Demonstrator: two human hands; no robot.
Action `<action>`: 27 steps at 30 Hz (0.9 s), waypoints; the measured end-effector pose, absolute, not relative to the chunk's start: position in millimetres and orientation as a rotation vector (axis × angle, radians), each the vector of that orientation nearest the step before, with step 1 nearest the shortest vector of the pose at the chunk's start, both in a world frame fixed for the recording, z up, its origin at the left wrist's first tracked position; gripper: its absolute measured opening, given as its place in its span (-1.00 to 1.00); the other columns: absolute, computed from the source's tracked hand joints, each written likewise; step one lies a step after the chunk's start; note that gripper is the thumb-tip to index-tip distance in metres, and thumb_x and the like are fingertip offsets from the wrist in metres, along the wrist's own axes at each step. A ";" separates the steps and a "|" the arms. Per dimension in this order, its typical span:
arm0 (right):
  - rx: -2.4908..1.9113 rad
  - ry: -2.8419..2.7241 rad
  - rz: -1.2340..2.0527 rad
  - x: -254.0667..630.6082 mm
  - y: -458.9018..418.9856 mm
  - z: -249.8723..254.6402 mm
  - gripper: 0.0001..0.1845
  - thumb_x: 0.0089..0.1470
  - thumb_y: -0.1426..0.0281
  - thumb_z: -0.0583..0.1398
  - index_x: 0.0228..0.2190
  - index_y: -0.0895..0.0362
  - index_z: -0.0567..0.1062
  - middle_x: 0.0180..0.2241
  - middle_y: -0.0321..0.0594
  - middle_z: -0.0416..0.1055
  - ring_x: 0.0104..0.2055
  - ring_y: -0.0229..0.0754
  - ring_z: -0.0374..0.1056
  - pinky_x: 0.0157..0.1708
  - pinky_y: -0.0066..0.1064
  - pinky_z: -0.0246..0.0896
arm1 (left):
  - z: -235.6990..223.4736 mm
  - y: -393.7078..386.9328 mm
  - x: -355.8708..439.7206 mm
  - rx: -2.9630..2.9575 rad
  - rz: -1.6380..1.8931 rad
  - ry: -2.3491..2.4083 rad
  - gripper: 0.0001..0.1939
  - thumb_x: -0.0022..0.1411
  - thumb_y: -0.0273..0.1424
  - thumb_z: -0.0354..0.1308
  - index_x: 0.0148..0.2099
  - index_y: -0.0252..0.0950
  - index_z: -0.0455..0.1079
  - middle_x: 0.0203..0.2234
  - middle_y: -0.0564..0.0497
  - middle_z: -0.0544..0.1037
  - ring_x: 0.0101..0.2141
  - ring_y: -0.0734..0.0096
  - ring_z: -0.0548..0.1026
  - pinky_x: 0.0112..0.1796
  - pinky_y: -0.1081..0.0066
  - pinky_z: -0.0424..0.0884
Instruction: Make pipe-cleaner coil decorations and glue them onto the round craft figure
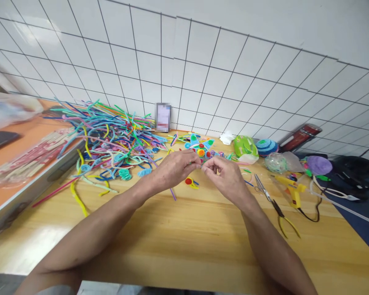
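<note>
My left hand (181, 164) and my right hand (223, 174) meet fingertip to fingertip above the wooden table. The fingers of both are pinched closed, and whatever lies between them is too small or hidden to name. Just behind them is a colourful pipe-cleaner piece (199, 143) with blue-green points and red and yellow coils, partly covered by my hands. A red and yellow coil (189, 181) rests on the wood below my fingers. A large heap of loose pipe cleaners (110, 135) spreads out to the left, with several light-blue coiled pieces at its near edge.
A phone (163, 117) leans against the tiled wall. On the right lie scissors (263, 187), yellow-handled pliers (283, 219) and a yellow glue gun (290, 188) with its cord. Behind them are a green ball-like bundle (245, 147) and a dark red flask (301, 137). Packaged sticks (33, 155) lie left.
</note>
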State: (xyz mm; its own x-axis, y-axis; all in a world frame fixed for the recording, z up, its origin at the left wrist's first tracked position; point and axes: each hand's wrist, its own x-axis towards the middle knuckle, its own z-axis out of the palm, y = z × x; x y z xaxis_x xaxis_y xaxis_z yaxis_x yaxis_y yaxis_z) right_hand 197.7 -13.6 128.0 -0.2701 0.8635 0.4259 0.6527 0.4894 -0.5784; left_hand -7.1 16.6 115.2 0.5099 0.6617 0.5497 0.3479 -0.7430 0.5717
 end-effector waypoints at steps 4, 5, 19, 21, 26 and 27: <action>-1.221 -1.862 0.536 193.9 -14.7 124.9 -0.87 0.14 0.33 0.23 -0.43 0.08 0.52 -0.51 -0.32 0.45 -0.46 -0.26 0.27 -0.41 -0.38 0.13 | 113.3 12.8 -1.0 2.150 1.260 0.813 -0.84 0.37 -0.43 0.16 -0.31 -0.30 0.46 -0.42 0.06 0.53 -0.38 0.48 0.42 -0.30 0.46 0.28; -1.210 -1.808 0.588 192.2 -14.5 122.7 -0.84 0.14 0.30 0.23 -0.43 0.09 0.52 -0.51 -0.33 0.44 -0.46 -0.26 0.26 -0.41 -0.38 0.13 | 111.5 11.6 2.2 2.041 1.298 0.799 -0.82 0.36 -0.40 0.17 -0.33 -0.30 0.45 -0.44 0.07 0.50 -0.41 0.50 0.39 -0.32 0.46 0.27; -1.233 -1.712 0.954 200.5 -4.2 124.6 -0.76 0.02 0.19 0.29 -0.48 0.11 0.51 -0.54 -0.35 0.37 -0.49 -0.29 0.18 -0.46 -0.40 0.06 | 116.3 20.8 -2.5 1.765 1.083 0.764 -0.76 0.24 -0.21 0.27 -0.29 -0.30 0.53 -0.44 0.04 0.51 -0.46 0.50 0.32 -0.42 0.48 0.20; -1.277 -1.816 0.873 200.9 -6.3 126.0 -0.80 0.04 0.25 0.27 -0.49 0.11 0.51 -0.55 -0.35 0.39 -0.51 -0.30 0.17 -0.49 -0.41 0.02 | 120.2 20.4 -7.8 1.937 1.031 0.802 -0.83 0.27 -0.29 0.23 -0.28 -0.29 0.54 -0.41 0.04 0.54 -0.43 0.48 0.35 -0.38 0.48 0.21; -1.283 -1.907 0.794 199.8 -10.3 126.6 -0.84 0.09 0.30 0.23 -0.47 0.11 0.52 -0.53 -0.35 0.43 -0.49 -0.29 0.21 -0.47 -0.41 0.02 | 123.0 15.3 -8.5 2.143 0.922 0.886 -0.88 0.29 -0.42 0.14 -0.28 -0.27 0.49 -0.47 0.09 0.48 -0.45 0.48 0.33 -0.36 0.47 0.19; -1.280 -1.904 0.817 200.1 -10.3 127.0 -0.83 0.09 0.29 0.23 -0.46 0.11 0.52 -0.52 -0.36 0.42 -0.48 -0.29 0.20 -0.48 -0.41 0.02 | 123.2 14.7 -7.8 2.139 0.933 0.890 -0.88 0.30 -0.42 0.13 -0.29 -0.27 0.47 -0.47 0.09 0.47 -0.45 0.48 0.32 -0.35 0.47 0.19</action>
State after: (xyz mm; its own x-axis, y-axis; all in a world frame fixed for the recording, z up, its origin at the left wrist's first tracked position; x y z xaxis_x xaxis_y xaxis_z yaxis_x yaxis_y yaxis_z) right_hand 200.1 -10.3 127.0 -0.2745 0.9413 0.1965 0.5060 0.3152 -0.8029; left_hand -7.8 14.7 123.2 0.5204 0.7733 0.3623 0.3247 -0.5716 0.7535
